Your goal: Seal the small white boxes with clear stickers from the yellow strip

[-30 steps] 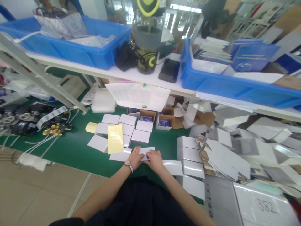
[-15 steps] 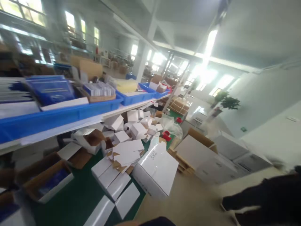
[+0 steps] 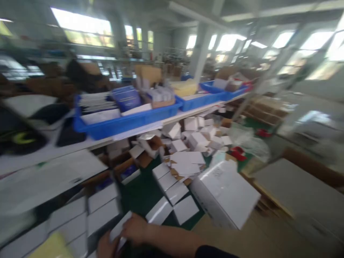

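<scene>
At the bottom edge my right hand [image 3: 135, 229] closes its fingers on a small white box [image 3: 120, 226], held tilted above the work table. My left hand [image 3: 106, 246], partly cut off by the frame edge, grips the same box from its lower left side. Rows of similar white boxes [image 3: 103, 206] lie just to the left, with a yellow item [image 3: 51, 246] in front of them. Two more white boxes [image 3: 186, 209] rest to the right of my hands on the green table top [image 3: 139, 195]. Motion blur hides finer detail.
A raised shelf [image 3: 102, 143] carries blue trays [image 3: 134, 120] with booklets and packets. Beneath it sit a jumbled pile of small white boxes [image 3: 199, 139] and stacked white card pieces [image 3: 188, 163]. One large white carton [image 3: 228, 193] stands at the table's right edge, near red tape [image 3: 238, 153].
The view has swung left and levelled out. Both my hands now show at the bottom, holding a white box; before, only a sliver of arm and sleeve showed there.
</scene>
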### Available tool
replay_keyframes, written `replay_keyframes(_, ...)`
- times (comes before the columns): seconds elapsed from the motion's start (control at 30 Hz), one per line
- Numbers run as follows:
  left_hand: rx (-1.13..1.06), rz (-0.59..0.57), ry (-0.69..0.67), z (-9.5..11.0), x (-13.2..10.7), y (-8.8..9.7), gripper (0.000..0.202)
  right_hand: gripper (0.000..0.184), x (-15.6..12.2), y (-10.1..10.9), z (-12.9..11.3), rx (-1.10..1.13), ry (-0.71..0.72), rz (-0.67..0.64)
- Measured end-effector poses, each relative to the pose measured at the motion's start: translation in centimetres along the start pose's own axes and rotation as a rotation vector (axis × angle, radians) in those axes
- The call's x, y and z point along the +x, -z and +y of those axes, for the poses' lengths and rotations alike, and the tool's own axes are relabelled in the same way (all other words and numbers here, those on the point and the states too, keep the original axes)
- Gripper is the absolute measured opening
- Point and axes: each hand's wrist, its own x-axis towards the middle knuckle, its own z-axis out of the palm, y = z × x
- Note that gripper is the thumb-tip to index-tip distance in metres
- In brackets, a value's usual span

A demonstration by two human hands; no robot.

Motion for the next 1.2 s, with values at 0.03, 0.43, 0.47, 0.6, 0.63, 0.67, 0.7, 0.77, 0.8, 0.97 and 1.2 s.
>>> replay_keyframes(0.03,0.010,0.011,0.080,-2.3,-2.3,0.9,0.014,0.010,0.5,-0.6,-0.9,0.012,0.001,-0.049)
replay_keyframes(0.43,-0.117,0.049,0.288,-5.1,-9.7,-0.1,0.028,0.019,-1.0,-3.3,-2.3,0.044,-0.009,-0.222)
replay_keyframes(0.47,-0.117,0.077,0.270,-5.0,-10.2,0.0,0.028,0.018,-0.8,-3.3,-2.4,0.034,-0.012,-0.226)
replay_keyframes(0.6,-0.082,0.291,0.241,-4.8,-13.8,0.8,0.030,0.014,0.5,-3.7,-3.3,0.010,-0.057,-0.219)
replay_keyframes(0.63,-0.077,0.355,0.264,-5.0,-14.9,1.0,0.030,0.013,0.9,-3.9,-3.6,0.002,-0.077,-0.213)
replay_keyframes(0.67,-0.071,0.415,0.297,-5.2,-16.1,1.2,0.030,0.013,1.4,-4.1,-3.9,-0.006,-0.097,-0.206)
replay_keyframes(0.7,-0.062,0.470,0.336,-5.5,-17.2,1.4,0.030,0.012,2.0,-4.3,-4.2,-0.013,-0.116,-0.199)
replay_keyframes(0.77,-0.038,0.546,0.407,-6.2,-19.2,1.6,0.030,0.011,3.1,-4.8,-4.8,-0.022,-0.144,-0.186)
replay_keyframes(0.8,-0.024,0.561,0.430,-6.5,-20.0,1.7,0.031,0.010,3.6,-5.1,-5.0,-0.024,-0.149,-0.181)
replay_keyframes(0.97,0.028,0.363,0.270,-7.3,-20.7,0.6,0.046,0.010,4.9,-5.8,-5.8,-0.035,-0.126,-0.163)
replay_keyframes(1.2,0.099,0.206,0.221,-9.1,-20.2,-1.0,0.039,0.014,5.6,-5.5,-6.8,-0.038,-0.103,-0.147)
